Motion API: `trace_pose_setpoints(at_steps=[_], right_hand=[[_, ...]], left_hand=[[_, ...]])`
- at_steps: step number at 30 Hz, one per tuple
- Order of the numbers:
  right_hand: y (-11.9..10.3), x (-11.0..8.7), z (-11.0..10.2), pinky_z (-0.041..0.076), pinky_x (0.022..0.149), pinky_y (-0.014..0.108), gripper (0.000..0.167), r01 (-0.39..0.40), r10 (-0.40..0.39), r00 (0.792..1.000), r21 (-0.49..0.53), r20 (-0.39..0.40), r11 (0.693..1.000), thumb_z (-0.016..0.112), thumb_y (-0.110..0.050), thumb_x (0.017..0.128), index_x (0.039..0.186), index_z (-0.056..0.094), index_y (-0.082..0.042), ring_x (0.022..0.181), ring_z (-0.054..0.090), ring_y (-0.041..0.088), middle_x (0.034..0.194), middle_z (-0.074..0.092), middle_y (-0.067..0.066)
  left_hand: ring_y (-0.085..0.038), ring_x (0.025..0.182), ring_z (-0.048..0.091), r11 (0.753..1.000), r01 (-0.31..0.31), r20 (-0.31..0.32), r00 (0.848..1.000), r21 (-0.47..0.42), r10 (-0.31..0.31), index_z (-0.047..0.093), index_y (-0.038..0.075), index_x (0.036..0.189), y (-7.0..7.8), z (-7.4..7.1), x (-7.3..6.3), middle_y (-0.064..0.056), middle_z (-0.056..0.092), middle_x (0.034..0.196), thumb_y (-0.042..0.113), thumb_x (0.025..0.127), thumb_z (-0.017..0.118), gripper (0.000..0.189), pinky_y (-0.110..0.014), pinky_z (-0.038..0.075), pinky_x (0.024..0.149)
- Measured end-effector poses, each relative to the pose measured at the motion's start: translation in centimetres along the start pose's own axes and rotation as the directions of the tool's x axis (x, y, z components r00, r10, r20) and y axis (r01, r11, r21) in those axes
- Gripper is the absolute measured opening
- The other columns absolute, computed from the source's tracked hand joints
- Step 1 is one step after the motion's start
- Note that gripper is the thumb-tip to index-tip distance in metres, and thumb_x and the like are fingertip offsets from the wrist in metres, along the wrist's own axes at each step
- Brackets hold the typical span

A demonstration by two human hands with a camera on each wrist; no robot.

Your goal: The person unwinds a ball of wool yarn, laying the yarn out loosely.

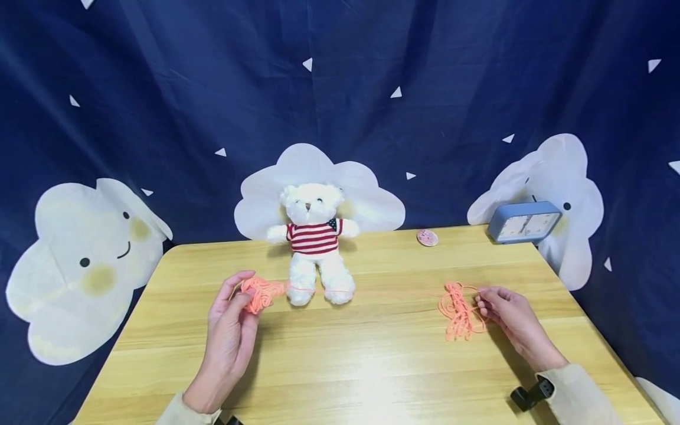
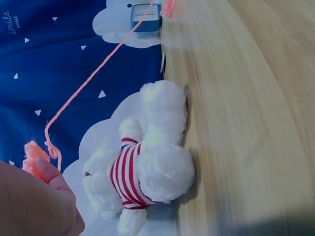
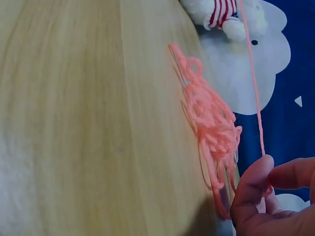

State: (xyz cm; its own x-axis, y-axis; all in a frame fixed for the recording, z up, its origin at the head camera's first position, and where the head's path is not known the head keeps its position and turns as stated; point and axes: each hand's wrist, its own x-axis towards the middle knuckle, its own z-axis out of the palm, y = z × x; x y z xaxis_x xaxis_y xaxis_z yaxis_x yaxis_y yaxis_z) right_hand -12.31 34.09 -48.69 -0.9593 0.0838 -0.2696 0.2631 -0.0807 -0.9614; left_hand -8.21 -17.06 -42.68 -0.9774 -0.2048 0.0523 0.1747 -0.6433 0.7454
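Observation:
My left hand [image 1: 231,330] grips a bundle of coral-pink yarn [image 1: 260,295] above the table's left part. From it a single strand of yarn [image 2: 93,73] runs across to my right hand [image 1: 512,319], passing in front of the teddy bear's legs. Thumb and fingertips of the right hand pinch that strand, as the right wrist view shows. Just beside the right hand, a loose pile of the same yarn [image 3: 211,118] lies on the table. In the left wrist view the left fingers are partly hidden behind the back of the hand.
A white teddy bear [image 1: 314,241] in a striped shirt sits at the back of the wooden table [image 1: 340,354]. Right of it lies a small pink round object [image 1: 427,237]. A blue clock [image 1: 525,222] stands at the back right corner. Behind hangs a dark blue curtain [image 1: 356,118].

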Motion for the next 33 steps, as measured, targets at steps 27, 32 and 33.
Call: trace_pose_setpoints(at_steps=[27, 32, 33], right_hand=[[-1.0, -2.3, 2.9, 0.060, 0.080, 0.021, 0.019, 0.112, -0.108, 0.991, 0.045, -0.083, 0.993, 0.053, -0.009, 0.114, 0.119, 0.069, -0.019, 0.089, 0.067, 0.009, 0.102, 0.070, -0.009], [-1.6, -2.7, 5.1, 0.059, 0.077, 0.022, 0.021, 0.148, -0.146, 0.987, 0.033, -0.060, 0.988, 0.053, -0.008, 0.114, 0.124, 0.070, -0.016, 0.088, 0.065, 0.011, 0.109, 0.068, -0.008], [-1.6, -2.7, 5.5, 0.059, 0.078, 0.022, 0.021, 0.156, -0.155, 0.987, 0.027, -0.047, 0.987, 0.053, -0.008, 0.114, 0.126, 0.069, -0.014, 0.088, 0.064, 0.011, 0.111, 0.068, -0.006]], left_hand=[[-0.011, 0.107, 0.064, 0.977, 0.099, -0.018, 0.995, 0.190, -0.098, 0.062, 0.003, 0.134, 0.1, 1.0, -0.3, -0.007, 0.060, 0.125, -0.015, 0.101, 0.064, 0.037, -0.020, 0.059, 0.092], [-0.012, 0.101, 0.065, 0.979, 0.092, -0.007, 0.996, 0.180, -0.092, 0.060, 0.000, 0.135, 0.1, 1.2, -0.2, -0.009, 0.063, 0.121, -0.012, 0.103, 0.067, 0.035, -0.021, 0.061, 0.085], [-0.012, 0.100, 0.065, 0.980, 0.088, -0.003, 0.996, 0.177, -0.089, 0.059, -0.001, 0.136, 0.0, 1.2, -0.2, -0.010, 0.064, 0.120, -0.011, 0.103, 0.066, 0.035, -0.021, 0.061, 0.083]])
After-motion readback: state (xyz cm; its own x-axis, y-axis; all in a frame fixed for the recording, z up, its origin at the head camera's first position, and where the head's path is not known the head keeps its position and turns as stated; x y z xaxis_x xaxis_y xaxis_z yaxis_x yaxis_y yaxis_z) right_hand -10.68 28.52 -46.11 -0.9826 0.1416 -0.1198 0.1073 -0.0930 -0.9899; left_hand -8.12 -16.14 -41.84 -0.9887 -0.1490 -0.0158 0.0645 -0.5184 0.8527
